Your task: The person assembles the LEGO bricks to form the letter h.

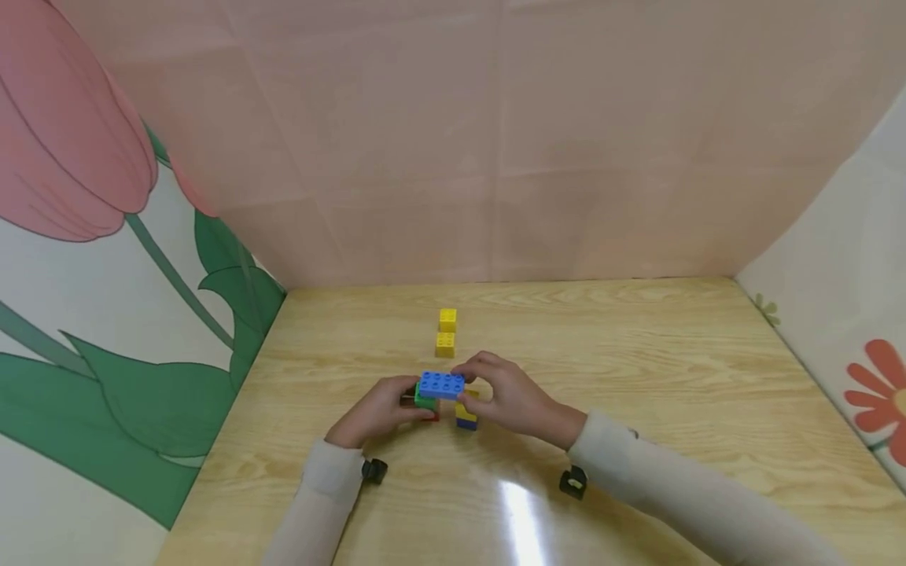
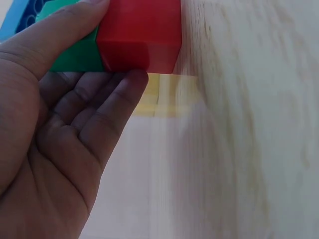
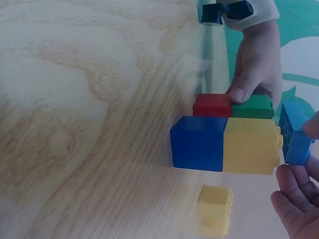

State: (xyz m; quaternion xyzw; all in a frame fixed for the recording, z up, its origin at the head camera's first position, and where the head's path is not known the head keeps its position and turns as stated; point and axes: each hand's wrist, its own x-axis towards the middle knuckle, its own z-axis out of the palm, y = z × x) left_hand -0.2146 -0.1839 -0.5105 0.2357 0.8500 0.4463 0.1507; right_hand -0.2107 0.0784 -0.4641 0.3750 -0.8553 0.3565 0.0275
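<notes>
My right hand (image 1: 513, 397) pinches a long light-blue toy brick (image 1: 442, 385) by its right end, between thumb and fingers. That brick is held studs up over two small stacks. One stack is a green brick (image 3: 252, 107) on a red brick (image 3: 212, 105); my left hand (image 1: 382, 407) grips it from the left, with the thumb on the near side. Close beside it on the right stands a yellow brick (image 3: 251, 146) on top of a dark-blue brick (image 3: 198, 144). In the right wrist view the long brick sits slightly tilted, a narrow gap off the yellow studs.
Behind the stacks, two loose yellow bricks (image 1: 445, 344) stand one behind the other on the wooden table (image 1: 637, 354). Black wrist devices (image 1: 374, 471) hang by both sleeves. A pink sheet (image 1: 495, 157) closes off the back, with printed panels at the sides.
</notes>
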